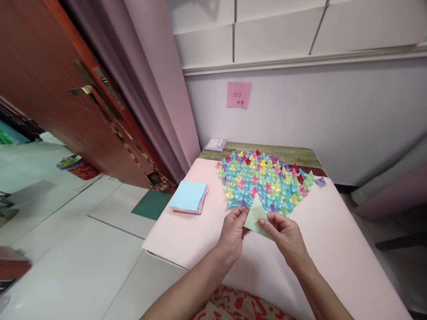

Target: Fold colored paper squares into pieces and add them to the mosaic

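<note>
Both my hands hold a pale green sheet of origami paper (256,217), folded to a triangle with its point facing away from me. My left hand (233,229) pinches its left edge, fingers closed. At the right side, my right hand (286,233) grips it with the thumb lying on top and the fingers behind. Just beyond the paper, many small folded paper pieces (260,178) in blue, green, yellow, pink, purple and red stand close together on the table. A stack of square paper (188,195), light blue on top, lies to the left of my hands.
The table (333,249) has a pink cover and a bare wood-patterned strip at the back. A small stack of cards (216,144) sits at its far left corner. A pink note (239,94) is on the wall. To the left are a curtain (160,80) and a brown door (66,89).
</note>
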Available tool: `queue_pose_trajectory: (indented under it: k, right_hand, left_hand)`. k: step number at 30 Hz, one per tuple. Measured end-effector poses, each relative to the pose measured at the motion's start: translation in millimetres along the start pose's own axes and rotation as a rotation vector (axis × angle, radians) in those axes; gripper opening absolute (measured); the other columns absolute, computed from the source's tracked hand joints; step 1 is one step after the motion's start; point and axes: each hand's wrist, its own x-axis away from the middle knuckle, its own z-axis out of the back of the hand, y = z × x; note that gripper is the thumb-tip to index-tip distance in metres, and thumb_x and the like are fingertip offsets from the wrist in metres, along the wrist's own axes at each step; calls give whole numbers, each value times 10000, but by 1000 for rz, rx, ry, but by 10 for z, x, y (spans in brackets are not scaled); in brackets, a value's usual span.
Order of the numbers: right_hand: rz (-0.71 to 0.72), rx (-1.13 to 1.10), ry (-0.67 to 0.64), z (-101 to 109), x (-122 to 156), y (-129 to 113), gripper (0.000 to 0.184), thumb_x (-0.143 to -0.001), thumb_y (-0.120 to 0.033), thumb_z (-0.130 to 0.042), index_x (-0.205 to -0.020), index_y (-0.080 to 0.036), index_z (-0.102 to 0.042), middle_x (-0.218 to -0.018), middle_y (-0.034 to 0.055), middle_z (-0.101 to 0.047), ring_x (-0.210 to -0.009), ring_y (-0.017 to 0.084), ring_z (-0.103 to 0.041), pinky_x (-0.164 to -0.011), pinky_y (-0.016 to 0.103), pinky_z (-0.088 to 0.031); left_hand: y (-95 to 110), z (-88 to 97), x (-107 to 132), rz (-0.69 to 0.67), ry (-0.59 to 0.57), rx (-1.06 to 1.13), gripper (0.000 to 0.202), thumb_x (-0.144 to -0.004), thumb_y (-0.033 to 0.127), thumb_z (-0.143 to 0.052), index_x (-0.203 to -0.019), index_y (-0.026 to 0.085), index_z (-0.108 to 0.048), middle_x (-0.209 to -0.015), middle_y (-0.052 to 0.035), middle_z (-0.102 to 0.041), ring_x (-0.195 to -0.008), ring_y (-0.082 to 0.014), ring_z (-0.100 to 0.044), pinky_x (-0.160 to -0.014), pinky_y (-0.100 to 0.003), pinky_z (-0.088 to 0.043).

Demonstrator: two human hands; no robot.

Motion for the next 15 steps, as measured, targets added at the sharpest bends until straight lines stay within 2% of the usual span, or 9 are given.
queue_pose_trajectory:
  k: [3, 5, 7, 10, 12, 15]
  right_hand:
    - [50, 103, 59, -5, -17, 9, 358, -769, -530, -719, -754, -175, -680, -648, 14, -644, -574, 147, -550, -523, 250, -430]
    - [81, 160, 80, -17, -24, 9, 362, -776, -534, -709, -748, -174, -679, -632, 15, -637, -561, 150, -552, -511, 253, -434]
    - [114, 182, 76, -33, -18, -4, 347, -791, -522, -699, -790, -176, -686, -666, 26, -662, -584, 164, -591, -533, 262, -471]
    - [193, 218, 109, -29, 17, -69, 347, -819, -469, -692, -1037, -200, -673, -885, 60, -713, -702, 188, -667, -622, 287, -545]
    - [306, 263, 143, 5, 51, -144, 388, -851, -425, -668, -1187, -235, -620, -1100, 88, -677, -847, 205, -684, -718, 317, -573]
    - [506, 374, 126, 72, 98, -269, 297, -912, -385, -588, -1177, -265, -647, -1311, 106, -562, -1142, 270, -596, -878, 388, -550]
  left_hand:
    - [-10, 32, 38, -75, -68, -149, 383, -750, 499, -737, -786, 121, -687, -731, -40, -656, -668, -142, -608, -635, -273, -536]
    - [0, 63, 57, -89, -124, -220, 357, -761, 463, -740, -834, 117, -693, -746, -49, -670, -679, -159, -632, -650, -303, -559]
    - [14, 92, 61, -85, -152, -230, 309, -740, 392, -776, -843, 115, -687, -733, -43, -670, -652, -152, -634, -622, -290, -561]
    - [40, 128, 37, -39, -166, -131, 287, -718, 345, -798, -841, 117, -676, -737, -33, -661, -606, -119, -609, -514, -220, -509]
    - [57, 144, 15, 22, -195, -61, 306, -696, 336, -815, -856, 120, -670, -738, -25, -655, -572, -98, -594, -457, -185, -455]
    - [68, 153, -5, 115, -229, -14, 328, -671, 331, -836, -858, 133, -652, -669, 2, -628, -496, -72, -561, -391, -155, -362]
